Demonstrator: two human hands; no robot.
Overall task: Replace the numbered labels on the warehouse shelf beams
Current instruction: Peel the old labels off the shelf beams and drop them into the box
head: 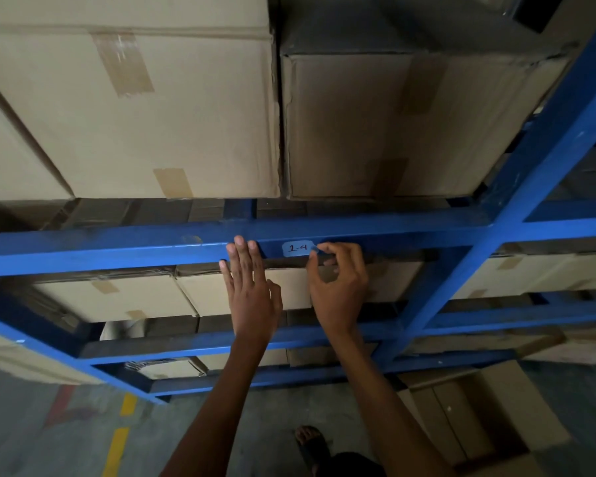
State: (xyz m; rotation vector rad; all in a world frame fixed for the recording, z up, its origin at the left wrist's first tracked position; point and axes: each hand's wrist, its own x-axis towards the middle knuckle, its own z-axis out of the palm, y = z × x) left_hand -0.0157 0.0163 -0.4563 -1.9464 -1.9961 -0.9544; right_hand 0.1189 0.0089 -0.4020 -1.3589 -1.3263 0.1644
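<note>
Dim light fills a warehouse aisle. A blue steel rack point(537, 173) rises ahead, its tiers packed with taped cardboard boxes point(135, 108). Below, the grey concrete floor point(21, 442) carries a yellow dashed line point(119, 445) at near left; an open carton point(479, 418) stands on it at near right.

I'm seeing dim, soft light reaching the left carton point(135, 115) while the right carton point(410, 125) is sinking into shadow, and the wide lens is bending the blue beams point(83, 251) toward the edges.
</note>
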